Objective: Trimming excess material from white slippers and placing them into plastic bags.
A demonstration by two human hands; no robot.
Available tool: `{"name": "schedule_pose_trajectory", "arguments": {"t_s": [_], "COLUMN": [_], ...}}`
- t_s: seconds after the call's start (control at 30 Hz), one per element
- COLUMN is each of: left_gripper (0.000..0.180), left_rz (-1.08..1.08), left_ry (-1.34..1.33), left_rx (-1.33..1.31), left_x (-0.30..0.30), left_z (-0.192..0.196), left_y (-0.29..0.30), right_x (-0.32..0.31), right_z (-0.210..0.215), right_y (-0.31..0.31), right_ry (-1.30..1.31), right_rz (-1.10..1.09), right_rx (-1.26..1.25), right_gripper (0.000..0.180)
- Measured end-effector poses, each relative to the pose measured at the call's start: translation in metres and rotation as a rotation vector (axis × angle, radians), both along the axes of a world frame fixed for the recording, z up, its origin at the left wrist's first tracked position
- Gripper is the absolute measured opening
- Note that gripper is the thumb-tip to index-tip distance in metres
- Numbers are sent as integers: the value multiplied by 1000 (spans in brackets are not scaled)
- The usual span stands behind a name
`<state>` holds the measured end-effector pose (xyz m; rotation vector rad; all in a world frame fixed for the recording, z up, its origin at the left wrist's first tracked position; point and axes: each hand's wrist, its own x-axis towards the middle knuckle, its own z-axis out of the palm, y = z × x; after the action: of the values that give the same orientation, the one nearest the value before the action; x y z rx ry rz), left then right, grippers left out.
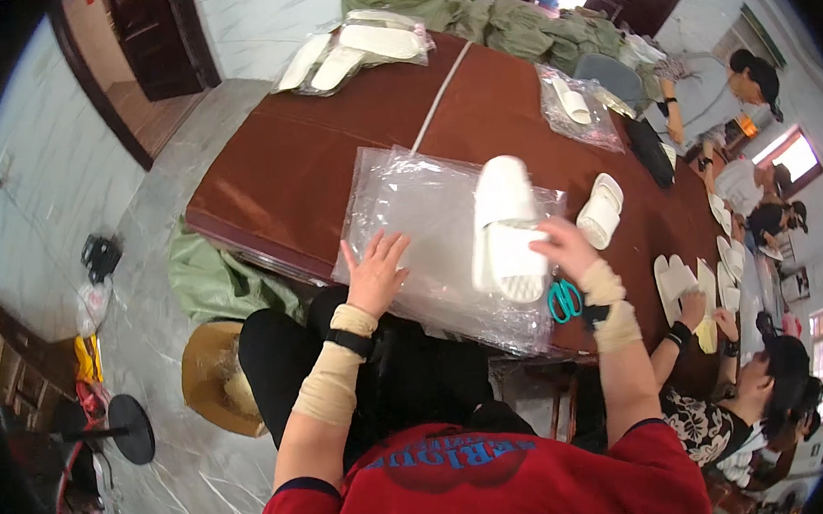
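Note:
My right hand [570, 247] grips a white slide slipper [505, 192] by its side, above the right part of a stack of clear plastic bags [418, 218]. Whether a second slipper lies under it, I cannot tell. My left hand [378, 273] rests at the near left edge of the bags, fingers spread, holding nothing. Just right of the bags, another white slipper [601, 211] lies on the brown table [269, 162]. A pair of teal-handled scissors [563, 301] lies close to my right wrist.
Bagged white slippers [357, 51] lie at the table's far left, and another bagged slipper [571, 101] at the far right. Co-workers sit along the right side; one person's hand [693, 310] touches white slippers. A cardboard box [223, 378] stands on the floor by my left leg.

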<state>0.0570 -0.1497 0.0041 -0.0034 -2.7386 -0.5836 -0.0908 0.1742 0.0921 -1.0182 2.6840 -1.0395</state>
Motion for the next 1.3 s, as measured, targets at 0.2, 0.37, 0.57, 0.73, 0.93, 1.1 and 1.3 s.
{"name": "schedule_pose_trajectory", "arguments": {"t_s": [0.2,0.37,0.57,0.73,0.93,1.1,1.3], "left_gripper": [40,39,52,52,52,53,55], "left_rz": [42,35,-67,-122,-125,-108,-123], "left_ry": [101,-20,-227,-143,-81,-118,-109], "left_rx": [51,29,-15,-96,-32,-8,3], "left_x": [0,-32,-62,-59,-68,-68,-75], "left_z": [17,16,-16,-32,-30,-27,-25], "left_y": [-20,-63,-96,-107,-106,-110,-104], "right_x": [-54,-108,-169,-210,-222,-228,-273], "right_z": [57,54,29,-6,-61,-92,-110], "right_y": [128,143,-77,-269,-445,-525,-522], "right_ry": [272,368,400,523,626,587,658], "right_rz": [-422,-591,9,256,301,255,119], "right_rx": [272,580,396,364,418,507,382], "right_gripper": [42,26,25,27,25,27,38]}}
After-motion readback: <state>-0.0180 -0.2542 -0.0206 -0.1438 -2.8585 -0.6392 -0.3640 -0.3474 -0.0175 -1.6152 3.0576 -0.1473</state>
